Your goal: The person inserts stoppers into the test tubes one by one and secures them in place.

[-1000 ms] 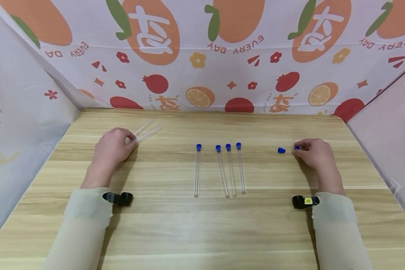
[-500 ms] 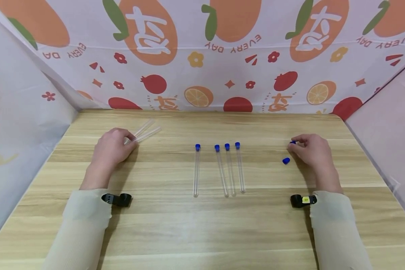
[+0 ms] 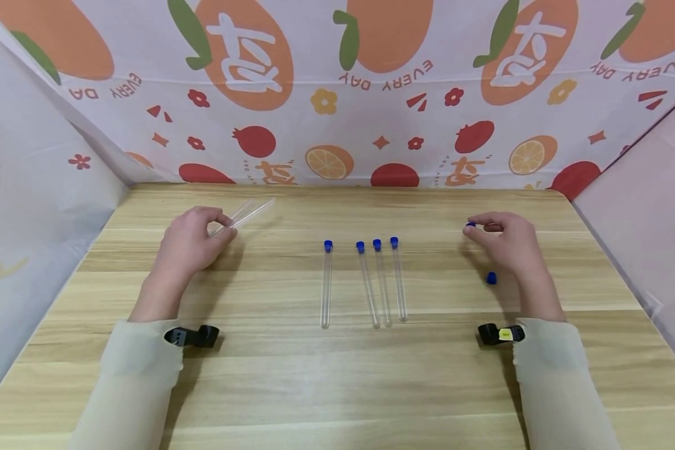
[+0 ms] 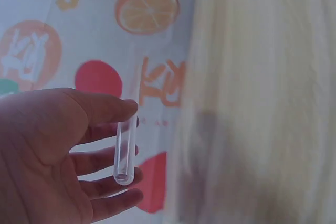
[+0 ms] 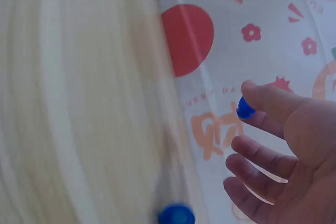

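My left hand [image 3: 194, 240] pinches a clear glass tube [image 3: 257, 210] at the table's back left; in the left wrist view the tube [image 4: 125, 156] lies between thumb and forefinger, rounded end toward the palm side. A second tube [image 3: 243, 211] is partly hidden by the hand, and whether it is touched I cannot tell. At the right, my right hand [image 3: 509, 244] pinches a blue cap [image 3: 470, 224] between thumb and forefinger, seen as a blue cap [image 5: 245, 108] in the right wrist view. A loose blue cap [image 3: 492, 278] lies on the wood below that hand.
Several tubes with blue caps lie mid-table: one [image 3: 327, 287] apart on the left, the others [image 3: 369, 287] grouped to its right, open side by side. The wooden table [image 3: 337, 387] ends at a fruit-printed cloth [image 3: 382, 125] behind, with pale cloth at both sides.
My left hand has lifted slightly and moved right with a tube. My right hand has moved left and back with its cap, and the loose cap has shifted toward the front right.
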Available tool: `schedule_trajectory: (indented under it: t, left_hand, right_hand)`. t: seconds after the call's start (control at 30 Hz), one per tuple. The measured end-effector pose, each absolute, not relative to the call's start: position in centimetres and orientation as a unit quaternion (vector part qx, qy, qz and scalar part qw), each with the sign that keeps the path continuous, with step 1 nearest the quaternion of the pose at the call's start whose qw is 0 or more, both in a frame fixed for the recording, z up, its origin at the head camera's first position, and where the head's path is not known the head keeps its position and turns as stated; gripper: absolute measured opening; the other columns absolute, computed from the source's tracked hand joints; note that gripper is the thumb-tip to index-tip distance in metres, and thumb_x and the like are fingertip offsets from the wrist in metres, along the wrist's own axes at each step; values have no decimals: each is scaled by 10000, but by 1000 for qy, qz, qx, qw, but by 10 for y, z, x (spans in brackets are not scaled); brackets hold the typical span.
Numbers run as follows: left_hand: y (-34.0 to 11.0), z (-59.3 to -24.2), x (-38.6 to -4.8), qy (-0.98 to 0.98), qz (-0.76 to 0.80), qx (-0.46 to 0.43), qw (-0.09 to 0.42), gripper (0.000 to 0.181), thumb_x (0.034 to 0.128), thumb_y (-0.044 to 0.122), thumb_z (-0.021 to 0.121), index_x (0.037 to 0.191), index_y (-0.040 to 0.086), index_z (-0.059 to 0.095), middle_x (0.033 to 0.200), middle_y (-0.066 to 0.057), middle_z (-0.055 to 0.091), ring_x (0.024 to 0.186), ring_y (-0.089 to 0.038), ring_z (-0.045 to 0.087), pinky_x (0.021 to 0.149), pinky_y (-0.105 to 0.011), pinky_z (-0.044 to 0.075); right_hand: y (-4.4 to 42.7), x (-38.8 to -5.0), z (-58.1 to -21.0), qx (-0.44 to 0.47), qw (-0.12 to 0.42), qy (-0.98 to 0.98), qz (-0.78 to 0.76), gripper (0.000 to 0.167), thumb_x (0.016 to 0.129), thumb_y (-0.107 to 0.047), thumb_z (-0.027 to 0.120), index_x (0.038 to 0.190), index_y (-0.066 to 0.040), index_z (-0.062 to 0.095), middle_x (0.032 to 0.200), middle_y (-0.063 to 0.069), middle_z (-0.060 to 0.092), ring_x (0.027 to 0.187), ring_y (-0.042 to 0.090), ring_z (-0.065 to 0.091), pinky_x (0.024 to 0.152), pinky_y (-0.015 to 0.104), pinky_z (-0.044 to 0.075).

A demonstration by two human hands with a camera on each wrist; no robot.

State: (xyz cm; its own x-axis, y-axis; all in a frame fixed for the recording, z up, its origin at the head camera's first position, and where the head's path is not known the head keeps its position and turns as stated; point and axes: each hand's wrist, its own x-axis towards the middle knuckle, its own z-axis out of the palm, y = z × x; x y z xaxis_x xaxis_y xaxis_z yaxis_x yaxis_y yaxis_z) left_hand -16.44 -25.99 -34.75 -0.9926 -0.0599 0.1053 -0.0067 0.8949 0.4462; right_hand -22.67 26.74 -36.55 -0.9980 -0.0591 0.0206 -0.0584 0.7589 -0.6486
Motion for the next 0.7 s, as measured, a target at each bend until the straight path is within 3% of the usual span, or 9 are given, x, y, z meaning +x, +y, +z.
schedule_trajectory:
  t: [0.13,0.27,0.47,0.7]
  left_hand:
    - [-248,-336,-161,-962,-265,4,73,268,961,259,655,1083,27,710,1386,-244,550,1319,-452,444,1074,-650,359]
    - [-233,-326,-155,-946,-315,-12,82,247,956,249,672,1070,36,721,1373,-204,577,1298,-416,474,1022,-615,452]
    - [-211,-320,-148,-925,-371,-40,78,225,959,207,676,1095,31,714,1318,-150,629,1178,-339,604,883,-524,575]
    - [-188,-325,-144,-895,-438,-77,7,270,1001,262,619,1179,71,685,1169,-116,691,1021,-313,675,797,-368,591]
  right_hand:
    - [261,-225,-361,-41,2,925,-379,572,907,-603,617,1249,-149,686,1268,112,631,1158,310,554,888,457,487]
    - [255,-224,-358,-47,2,911,-409,563,914,-597,611,1235,-142,694,1193,84,674,1059,239,584,825,338,502]
    - [245,-222,-353,-63,21,872,-484,511,945,-526,611,1236,-114,694,1146,86,702,1008,243,644,800,236,575]
    - [233,-215,-344,-84,47,833,-544,482,976,-453,602,1242,-56,671,1166,110,700,972,143,687,823,231,588]
